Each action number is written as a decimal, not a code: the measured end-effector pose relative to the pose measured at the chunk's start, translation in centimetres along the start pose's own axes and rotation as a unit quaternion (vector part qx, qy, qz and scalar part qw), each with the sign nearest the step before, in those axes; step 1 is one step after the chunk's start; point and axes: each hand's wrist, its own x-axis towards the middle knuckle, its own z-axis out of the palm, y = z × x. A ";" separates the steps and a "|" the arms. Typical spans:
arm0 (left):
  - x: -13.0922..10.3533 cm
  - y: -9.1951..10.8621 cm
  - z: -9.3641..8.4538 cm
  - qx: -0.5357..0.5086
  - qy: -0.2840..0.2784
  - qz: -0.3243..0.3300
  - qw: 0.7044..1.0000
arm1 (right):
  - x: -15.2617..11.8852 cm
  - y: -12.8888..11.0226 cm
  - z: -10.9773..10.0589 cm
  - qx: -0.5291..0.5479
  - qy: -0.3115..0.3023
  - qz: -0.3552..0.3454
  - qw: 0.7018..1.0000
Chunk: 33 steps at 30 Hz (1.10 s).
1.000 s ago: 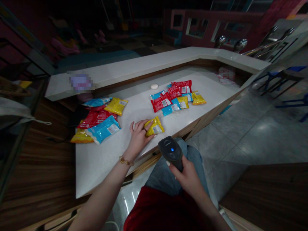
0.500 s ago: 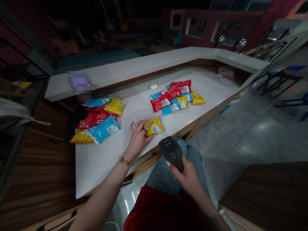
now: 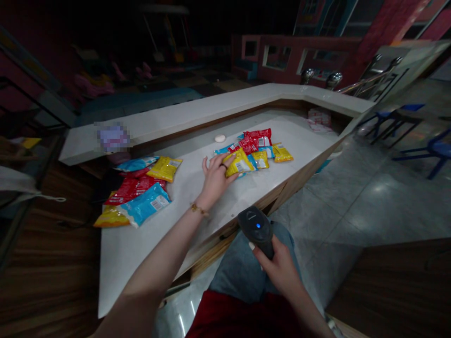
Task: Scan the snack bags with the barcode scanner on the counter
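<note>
My left hand [image 3: 215,180] grips a yellow packet [image 3: 240,163] by its left side, over the near left part of a group of red, blue and yellow packets. In that group are a red packet [image 3: 260,138] and another yellow packet [image 3: 282,153]. My right hand [image 3: 278,263] is wrapped round the handle of a dark barcode scanner [image 3: 255,225], which shows a small blue light. On the left lies a second pile, with a blue packet [image 3: 146,204] in front and a yellow packet [image 3: 165,169] on top.
The white counter [image 3: 190,206] has a raised ledge [image 3: 169,112] along its far side. A white oval object [image 3: 220,138] lies behind the packets. Blue chairs [image 3: 437,152] stand on the floor at right.
My left hand has moved the yellow packet forward and right, from the counter's near edge to the right-hand group. A blue light now shows on the scanner. The view has shifted slightly.
</note>
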 end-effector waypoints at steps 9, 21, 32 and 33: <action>4.8 2.3 3.9 0.008 -0.058 -0.049 0.997 | 0.0 0.7 -0.7 0.003 0.010 0.015 1.000; -13.0 -5.4 -5.6 0.089 -0.015 -0.174 0.981 | -0.1 0.2 0.2 -0.005 -0.023 0.013 1.000; -18.9 -11.3 -11.5 0.163 0.000 -0.268 0.949 | -0.7 -0.1 0.3 -0.007 -0.019 0.009 1.000; -18.9 -11.6 -11.6 0.165 -0.010 -0.267 0.950 | -0.7 -0.1 0.3 -0.008 -0.021 0.010 1.000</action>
